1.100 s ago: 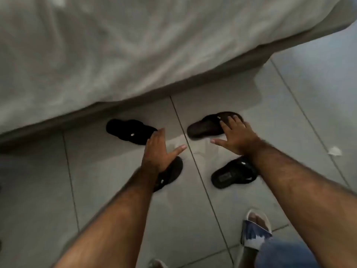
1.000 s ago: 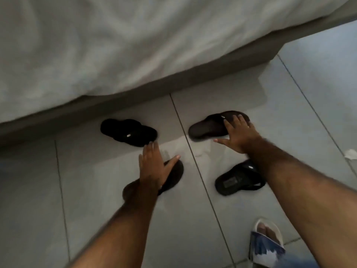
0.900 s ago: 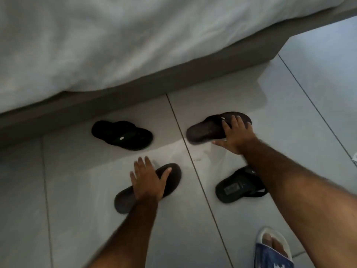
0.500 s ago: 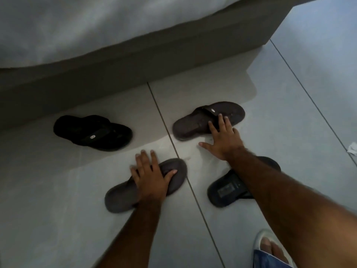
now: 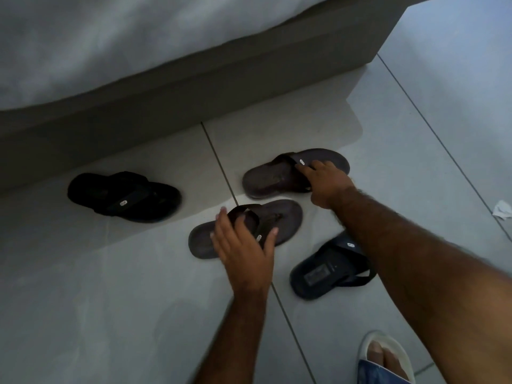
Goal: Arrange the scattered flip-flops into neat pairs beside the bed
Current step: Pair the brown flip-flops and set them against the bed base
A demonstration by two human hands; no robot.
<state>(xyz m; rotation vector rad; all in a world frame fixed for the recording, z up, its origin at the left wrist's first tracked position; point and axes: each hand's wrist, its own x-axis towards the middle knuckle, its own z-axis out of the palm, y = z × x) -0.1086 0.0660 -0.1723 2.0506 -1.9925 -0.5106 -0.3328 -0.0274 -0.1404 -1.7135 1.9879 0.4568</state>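
In the head view, the left hand point(image 5: 243, 253) is closing its fingers on the strap of the nearer brown flip-flop point(image 5: 279, 220), while the right hand point(image 5: 328, 184) is pinching the strap of the farther brown flip-flop point(image 5: 266, 178), likely to pair them. The two black flip-flops point(image 5: 124, 196) point(image 5: 327, 270) are lying well apart on the floor point(image 5: 110, 300) beside the bed point(image 5: 194, 79).

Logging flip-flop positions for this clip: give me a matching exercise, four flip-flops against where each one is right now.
Things:
1. black flip-flop
2. far brown flip-flop
3. near brown flip-flop
4. dark flip-flop

Places:
A. under the left hand
B. partly under the right forearm
C. alone, nearest the bed base
D. at the right hand

Pairs: 1-C, 2-D, 3-A, 4-B
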